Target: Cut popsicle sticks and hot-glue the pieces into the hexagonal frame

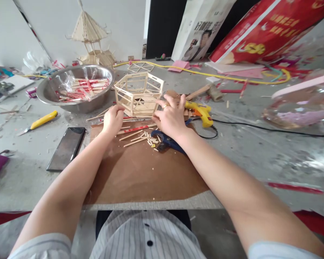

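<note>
A six-sided openwork frame of thin wooden sticks [132,99] stands at the back edge of a brown mat. At its lower left corner, my left hand [113,119] has its fingers curled together on the frame. My right hand [172,117], a ring on one finger, has thumb and forefinger at the frame's lower right corner while the other fingers spread upward. Below the frame lie loose sticks [133,141] and short cut pieces [151,140]. Blue-handled pliers [167,142] rest partly under my right wrist. A yellow glue gun [202,112] lies just right of that hand.
A steel bowl [83,104] holds red-wrapped stick bundles. A phone [66,149] and a yellow craft knife [43,120] lie at left. Behind stands a stick pagoda [89,30]. A black cord [259,128] runs right, toward a clear plastic container [294,111].
</note>
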### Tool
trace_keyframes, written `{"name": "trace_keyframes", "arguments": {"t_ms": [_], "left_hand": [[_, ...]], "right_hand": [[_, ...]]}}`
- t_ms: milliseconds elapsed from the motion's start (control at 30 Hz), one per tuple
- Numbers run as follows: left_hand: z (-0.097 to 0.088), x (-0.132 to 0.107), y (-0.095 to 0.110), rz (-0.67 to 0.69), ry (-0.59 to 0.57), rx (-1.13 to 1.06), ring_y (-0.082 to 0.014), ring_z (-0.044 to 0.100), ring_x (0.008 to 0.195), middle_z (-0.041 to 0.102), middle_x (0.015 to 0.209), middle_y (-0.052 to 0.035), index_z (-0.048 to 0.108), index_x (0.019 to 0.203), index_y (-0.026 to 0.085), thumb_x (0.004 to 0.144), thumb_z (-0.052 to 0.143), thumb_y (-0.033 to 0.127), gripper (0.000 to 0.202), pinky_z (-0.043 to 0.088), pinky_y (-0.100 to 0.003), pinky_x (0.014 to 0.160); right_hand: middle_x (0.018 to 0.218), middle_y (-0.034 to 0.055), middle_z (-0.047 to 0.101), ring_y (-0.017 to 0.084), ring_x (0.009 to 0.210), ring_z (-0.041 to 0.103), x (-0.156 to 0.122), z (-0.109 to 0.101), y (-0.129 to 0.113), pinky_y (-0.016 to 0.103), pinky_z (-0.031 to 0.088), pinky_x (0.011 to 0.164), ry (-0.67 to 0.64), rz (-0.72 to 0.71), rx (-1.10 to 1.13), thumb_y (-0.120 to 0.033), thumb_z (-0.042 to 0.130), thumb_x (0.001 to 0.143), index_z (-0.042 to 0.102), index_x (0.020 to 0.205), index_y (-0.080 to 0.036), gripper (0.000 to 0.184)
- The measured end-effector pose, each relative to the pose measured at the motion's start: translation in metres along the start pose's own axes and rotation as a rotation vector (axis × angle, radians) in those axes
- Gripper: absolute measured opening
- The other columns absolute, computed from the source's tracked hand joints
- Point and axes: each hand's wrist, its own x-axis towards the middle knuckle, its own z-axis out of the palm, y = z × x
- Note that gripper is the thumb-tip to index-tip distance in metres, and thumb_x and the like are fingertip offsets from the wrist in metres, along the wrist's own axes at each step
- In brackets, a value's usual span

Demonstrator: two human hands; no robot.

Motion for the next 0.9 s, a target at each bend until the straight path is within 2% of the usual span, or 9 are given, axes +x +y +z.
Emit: {"name": "trace_keyframes", "arguments": {"t_ms": [133,333,467,633,900], "left_hand": [[0.012,0.004,-0.013,-0.092,-0.12,-0.044,-0.0183,0.058,0.09,0.066,0.093,-0.0032,0.065,0.094,0.016,0.069,0.04,0.014,0.036,0.043,-0.03,0.085],[0.022,0.006,-0.015,-0.064,-0.243,-0.098,-0.0182,0.057,0.094,0.066,0.097,-0.0038,0.064,0.103,0.014,0.062,0.04,0.007,0.048,0.041,-0.03,0.09],[0.024,0.007,-0.016,-0.037,-0.253,-0.137,-0.0172,0.057,0.091,0.066,0.095,-0.0047,0.063,0.104,0.013,0.062,0.039,0.007,0.048,0.042,-0.03,0.088],[0.024,0.006,-0.014,-0.062,-0.28,-0.143,-0.015,0.058,0.08,0.067,0.09,-0.004,0.06,0.108,0.013,0.064,0.04,0.007,0.049,0.045,-0.028,0.079],[0.027,0.006,-0.016,-0.056,-0.294,-0.164,-0.0136,0.058,0.074,0.067,0.088,-0.004,0.059,0.108,0.013,0.065,0.04,0.007,0.048,0.046,-0.026,0.075]], "right_hand": [[0.121,0.0059,0.054,0.034,0.126,0.026,0.002,0.004,0.003,0.066,0.0,0.101,0.018,0.018,-0.016,-0.029,0.046,0.08,0.069,0.083,-0.025,0.024],[0.12,0.0074,0.054,0.033,0.128,0.023,0.011,0.01,-0.001,0.067,0.0,0.1,0.025,-0.008,-0.017,-0.028,0.044,0.081,0.068,0.085,-0.024,0.025],[0.118,0.0081,0.054,0.033,0.128,0.023,0.014,0.013,-0.003,0.069,0.003,0.098,0.081,-0.019,0.031,-0.025,0.042,0.082,0.067,0.09,-0.025,0.026],[0.114,0.0073,0.055,0.034,0.127,0.022,0.014,0.013,-0.008,0.072,0.007,0.096,0.135,-0.029,0.046,-0.025,0.04,0.082,0.066,0.09,-0.027,0.027],[0.11,0.0083,0.058,0.036,0.123,0.027,0.013,0.014,-0.008,0.073,0.004,0.095,0.088,0.0,0.052,-0.022,0.044,0.08,0.069,0.081,-0.024,0.024]]}}
